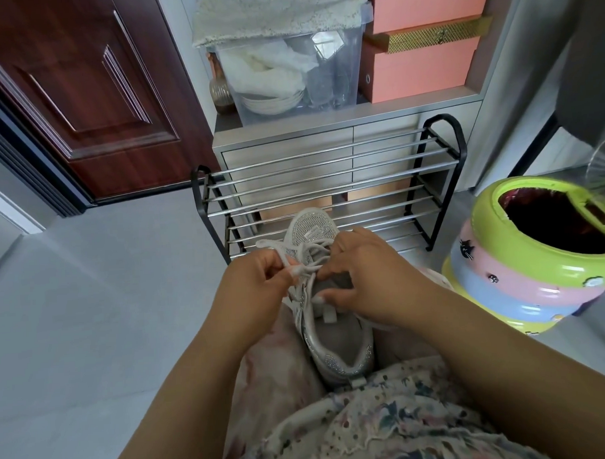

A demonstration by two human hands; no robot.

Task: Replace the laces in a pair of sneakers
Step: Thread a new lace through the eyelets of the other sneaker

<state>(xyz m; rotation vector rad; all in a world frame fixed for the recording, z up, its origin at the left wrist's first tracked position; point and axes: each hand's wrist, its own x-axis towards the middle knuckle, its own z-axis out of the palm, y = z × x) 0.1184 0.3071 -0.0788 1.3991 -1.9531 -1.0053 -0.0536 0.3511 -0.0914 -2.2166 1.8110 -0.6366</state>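
A grey, sparkle-trimmed sneaker point(326, 314) rests in the person's lap, heel toward the body and toe pointing at the metal shoe rack point(330, 190) beyond; both hands work at its upper eyelets. The left hand point(251, 289) has its fingers curled and pinches a white lace point(297, 269) between thumb and forefinger, the strand running from those fingertips across to the eyelet row just right of them; a loose loop of the same lace trails up past the knuckles. The right hand point(361, 278) grips the shoe from the other side — thumb reaching across the tongue opening, forefinger pressing near the lace crossings just beyond the left fingertips, the remaining fingers wrapped round the far flank, though how far they curl I cannot tell.

As for progress: lace crossings already cover the vamp ahead of the fingers, so this shoe looks mostly threaded, or only partly unthreaded — which of the two cannot be settled from here; no knot is tied. A second sneaker is not clearly visible, only a pale shape under the right wrist; so at least half the job likely remains. A striped bin point(531, 255) stands well off to the right of the right hand.
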